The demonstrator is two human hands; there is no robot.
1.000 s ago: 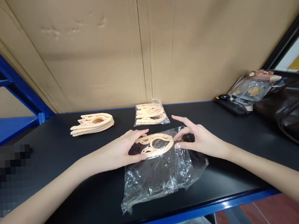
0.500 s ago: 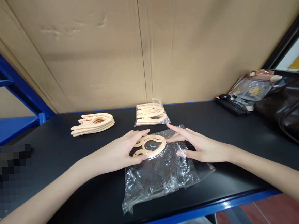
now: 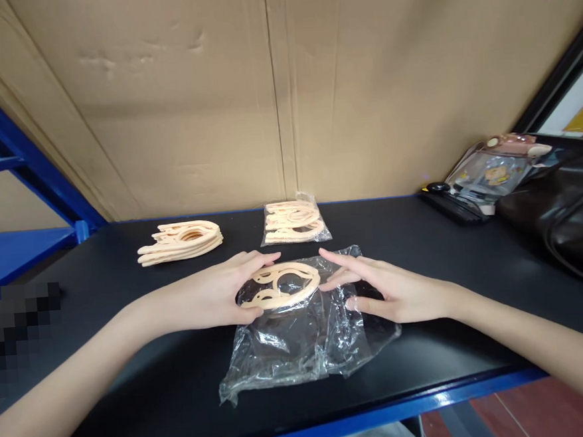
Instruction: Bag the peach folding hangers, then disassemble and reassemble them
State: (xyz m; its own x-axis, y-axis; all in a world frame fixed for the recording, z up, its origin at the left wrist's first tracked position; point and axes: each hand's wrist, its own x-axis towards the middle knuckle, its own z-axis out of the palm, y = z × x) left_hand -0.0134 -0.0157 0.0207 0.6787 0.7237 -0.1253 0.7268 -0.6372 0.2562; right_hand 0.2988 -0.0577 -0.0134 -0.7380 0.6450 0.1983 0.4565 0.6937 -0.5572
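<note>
In the head view, a curved, cream-coloured openwork piece [image 3: 288,300] is seen on the black tabletop [image 3: 381,222], at the far part of a crinkled clear plastic bag [image 3: 288,355]; whether it is enclosed cannot be told. Its left end is straddled by the left hand [image 3: 207,294]; whether it is gripped cannot be told. The right hand [image 3: 394,291] is spread wide, fingertips placed at the piece's right end.
</note>
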